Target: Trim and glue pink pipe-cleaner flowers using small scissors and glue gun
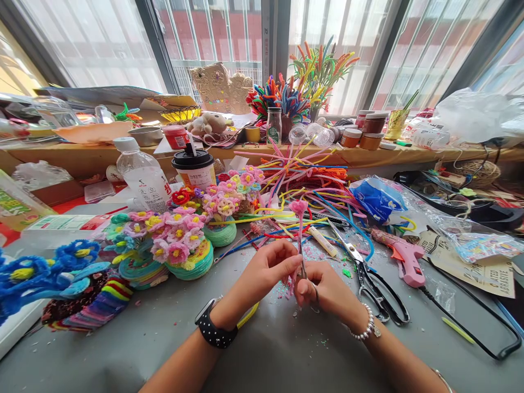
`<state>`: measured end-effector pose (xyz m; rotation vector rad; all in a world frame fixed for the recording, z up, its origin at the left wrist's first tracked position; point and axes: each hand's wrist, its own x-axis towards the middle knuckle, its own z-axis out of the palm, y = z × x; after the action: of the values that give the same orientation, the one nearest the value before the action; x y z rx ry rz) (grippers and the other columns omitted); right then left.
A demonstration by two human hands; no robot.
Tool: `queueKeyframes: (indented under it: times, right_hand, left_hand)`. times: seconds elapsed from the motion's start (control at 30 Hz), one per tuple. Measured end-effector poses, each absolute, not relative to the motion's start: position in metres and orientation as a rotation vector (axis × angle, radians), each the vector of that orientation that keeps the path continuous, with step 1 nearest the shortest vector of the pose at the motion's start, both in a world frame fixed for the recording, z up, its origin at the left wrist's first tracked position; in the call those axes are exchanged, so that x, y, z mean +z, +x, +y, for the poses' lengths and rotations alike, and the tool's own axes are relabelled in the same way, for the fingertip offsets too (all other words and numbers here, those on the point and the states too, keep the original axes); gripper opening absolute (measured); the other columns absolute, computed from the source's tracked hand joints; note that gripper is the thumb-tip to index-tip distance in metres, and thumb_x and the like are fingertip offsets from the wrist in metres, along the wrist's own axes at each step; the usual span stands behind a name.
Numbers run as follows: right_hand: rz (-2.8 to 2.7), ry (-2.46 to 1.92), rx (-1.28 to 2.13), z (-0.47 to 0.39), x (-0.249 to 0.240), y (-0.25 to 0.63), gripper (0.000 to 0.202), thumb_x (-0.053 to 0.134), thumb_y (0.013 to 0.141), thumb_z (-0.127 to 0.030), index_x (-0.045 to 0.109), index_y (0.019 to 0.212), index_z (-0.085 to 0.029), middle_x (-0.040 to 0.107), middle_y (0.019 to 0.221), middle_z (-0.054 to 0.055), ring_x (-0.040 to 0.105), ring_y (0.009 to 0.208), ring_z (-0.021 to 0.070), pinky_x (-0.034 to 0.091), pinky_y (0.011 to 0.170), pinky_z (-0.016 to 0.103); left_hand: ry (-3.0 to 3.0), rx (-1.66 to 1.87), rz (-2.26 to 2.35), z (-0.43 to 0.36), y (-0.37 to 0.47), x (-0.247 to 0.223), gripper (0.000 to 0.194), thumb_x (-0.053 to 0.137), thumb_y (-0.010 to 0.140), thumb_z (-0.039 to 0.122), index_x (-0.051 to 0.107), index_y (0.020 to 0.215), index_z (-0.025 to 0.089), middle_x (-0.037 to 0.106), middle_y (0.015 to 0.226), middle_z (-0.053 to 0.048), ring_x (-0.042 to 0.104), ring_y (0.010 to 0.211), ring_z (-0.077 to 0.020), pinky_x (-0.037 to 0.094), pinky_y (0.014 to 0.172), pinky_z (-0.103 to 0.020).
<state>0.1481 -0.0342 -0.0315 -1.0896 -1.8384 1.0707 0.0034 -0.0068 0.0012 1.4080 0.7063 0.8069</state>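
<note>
The left hand (273, 267), with a black spotted watch strap (219, 330) at its wrist, pinches a pink fuzzy stem (300, 228) between thumb and fingers. The right hand (325, 285), wearing a beaded bracelet (363, 326), is closed around the handles of small scissors (303, 267), whose blades point up along the stem. The stem stands upright above the middle of the grey table (274, 355), its fluffy pink top (298, 207) clear of the fingers.

Just right of the right hand lie large black-handled scissors (364, 275), open, and beyond them a pink glue gun (403, 256). A small white tube (322, 241) lies past the hands among pink and green scraps. To the left stand fuzzy flowers, blue ones (24, 273) nearest and pink ones (178, 237) further along.

Behind these are a plastic bottle (143, 174) and a black-lidded cup (194, 168); right of the cup spreads a heap of coloured stems (303, 177), near a blue packet (376, 199). Farthest off, jars (373, 130) and more bright stems (282, 98) sit on the ledge (237, 155) below the windows (331, 33)
</note>
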Motion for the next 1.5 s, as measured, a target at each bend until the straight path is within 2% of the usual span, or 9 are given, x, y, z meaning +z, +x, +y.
queueKeyframes:
  times: [0.2,0.4,0.73,1.0,1.23,1.5]
  right_hand:
    - [-1.922,-0.976,1.109,-0.036,-0.02,0.149,0.073,0.021,0.064,-0.078,0.056,0.06,-0.014,0.05,0.061,0.002,0.045,0.058,0.0128,0.035,0.054,0.024]
    - [-1.923,-0.934,1.107,-0.035,-0.019,0.148,0.07,0.023,0.068,-0.074,0.056,0.059,-0.014,0.055,0.068,0.004,0.05,0.065,0.0152,0.036,0.057,0.024]
    - [-1.916,-0.979,1.119,-0.036,-0.027,0.15,0.068,0.031,0.069,-0.072,0.058,0.049,-0.013,0.054,0.055,0.003,0.051,0.059,0.0135,0.039,0.061,0.024]
    - [-1.847,-1.074,1.066,-0.035,-0.029,0.148,0.064,0.039,0.069,-0.068,0.052,0.037,-0.014,0.047,0.042,0.0,0.043,0.044,0.0084,0.034,0.047,0.021]
    - [-1.784,-1.127,1.037,-0.037,-0.024,0.146,0.064,0.041,0.068,-0.067,0.048,0.032,-0.015,0.043,0.037,-0.001,0.039,0.039,0.0075,0.033,0.046,0.022]
    - [-1.795,-1.108,1.04,-0.035,-0.03,0.149,0.066,0.034,0.069,-0.07,0.056,0.042,-0.014,0.044,0.042,0.0,0.044,0.047,0.0102,0.035,0.05,0.022]
  left_hand:
    - [1.397,0.797,0.684,-0.007,0.002,0.0,0.016,0.053,0.075,0.028,0.046,0.067,0.016,0.045,0.056,0.005,0.041,0.051,-0.0062,0.032,0.05,-0.02]
    - [1.401,0.764,0.646,-0.008,0.001,0.0,0.016,0.051,0.077,0.028,0.046,0.067,0.016,0.045,0.054,0.005,0.041,0.048,-0.0063,0.031,0.048,-0.02]
    - [1.391,0.773,0.673,-0.008,0.001,0.002,0.016,0.052,0.075,0.026,0.045,0.065,0.016,0.042,0.055,0.005,0.039,0.051,-0.0069,0.031,0.05,-0.02]
    - [1.365,0.791,0.659,-0.008,0.002,0.003,0.017,0.053,0.074,0.027,0.044,0.065,0.016,0.041,0.054,0.005,0.038,0.049,-0.0066,0.03,0.048,-0.02]
    - [1.359,0.806,0.665,-0.007,0.002,0.001,0.016,0.052,0.075,0.027,0.044,0.067,0.016,0.04,0.053,0.006,0.039,0.048,-0.006,0.031,0.049,-0.02]
    - [1.36,0.816,0.686,-0.008,0.002,0.003,0.015,0.052,0.075,0.026,0.045,0.067,0.016,0.043,0.053,0.006,0.04,0.049,-0.0064,0.032,0.05,-0.021]
